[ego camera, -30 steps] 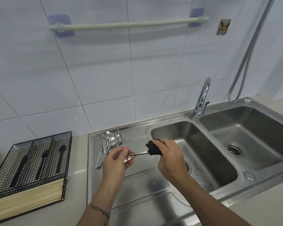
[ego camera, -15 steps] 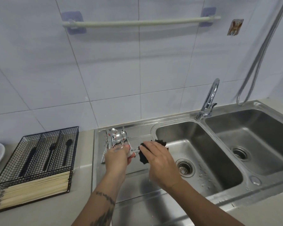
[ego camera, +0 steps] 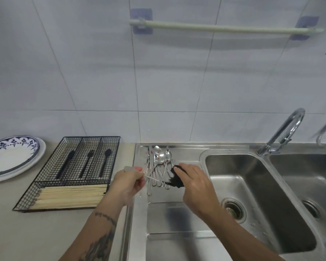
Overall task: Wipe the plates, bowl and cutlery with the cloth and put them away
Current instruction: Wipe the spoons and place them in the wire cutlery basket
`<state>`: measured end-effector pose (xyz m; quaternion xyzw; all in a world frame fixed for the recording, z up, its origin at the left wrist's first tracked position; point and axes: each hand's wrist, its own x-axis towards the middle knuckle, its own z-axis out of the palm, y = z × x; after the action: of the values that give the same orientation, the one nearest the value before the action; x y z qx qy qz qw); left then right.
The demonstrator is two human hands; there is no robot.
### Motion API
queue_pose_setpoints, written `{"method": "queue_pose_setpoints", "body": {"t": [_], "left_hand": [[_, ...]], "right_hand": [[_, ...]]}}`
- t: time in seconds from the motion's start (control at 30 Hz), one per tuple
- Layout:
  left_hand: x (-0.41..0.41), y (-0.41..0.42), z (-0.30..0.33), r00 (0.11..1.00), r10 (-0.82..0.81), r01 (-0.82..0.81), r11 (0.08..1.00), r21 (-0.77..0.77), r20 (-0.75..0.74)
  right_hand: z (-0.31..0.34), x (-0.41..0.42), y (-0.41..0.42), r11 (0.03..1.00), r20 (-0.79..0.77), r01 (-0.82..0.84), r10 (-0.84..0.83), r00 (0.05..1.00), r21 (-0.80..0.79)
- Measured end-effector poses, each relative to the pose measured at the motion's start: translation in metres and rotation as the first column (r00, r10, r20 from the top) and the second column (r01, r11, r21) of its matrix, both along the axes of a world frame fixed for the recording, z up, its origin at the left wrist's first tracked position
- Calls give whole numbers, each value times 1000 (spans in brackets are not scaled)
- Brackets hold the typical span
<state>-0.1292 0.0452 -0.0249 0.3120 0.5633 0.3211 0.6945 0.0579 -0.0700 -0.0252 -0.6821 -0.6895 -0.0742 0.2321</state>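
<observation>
- Head view: my left hand (ego camera: pixel 128 180) pinches one end of a thin metal utensil (ego camera: pixel 154 178); my right hand (ego camera: pixel 193 182) grips the dark cloth (ego camera: pixel 174 178) wrapped round its other end, at about 6 o'clock of the pile.
- Left to do, I judge: the cutlery pile (ego camera: pixel 159 163) on the draining board (ego camera: pixel 179 215), some with red smears.
- At 9 o'clock of my hands, the wire tray (ego camera: pixel 45 187) holds three dark utensils and chopsticks; plates (ego camera: pixel 11 157) sit stacked beyond it. No bowl is visible.
</observation>
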Motion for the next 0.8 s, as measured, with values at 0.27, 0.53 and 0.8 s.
{"method": "queue_pose_setpoints", "body": {"t": [0.27,0.53,0.8], "left_hand": [[-79,77,23,966,-80,115,985,130,-246],[-83,157,14,770,-51,344,872,347,-636],[-67,179,-44,588,-64,481,829,286,-807]], "right_hand": [[-14,-45,55,997,-131,-66,60,990,-46],[-43,-53,73,983,-265,-41,-8,964,-179],[-61,-28,75,966,-318,67,-147,937,-249]]}}
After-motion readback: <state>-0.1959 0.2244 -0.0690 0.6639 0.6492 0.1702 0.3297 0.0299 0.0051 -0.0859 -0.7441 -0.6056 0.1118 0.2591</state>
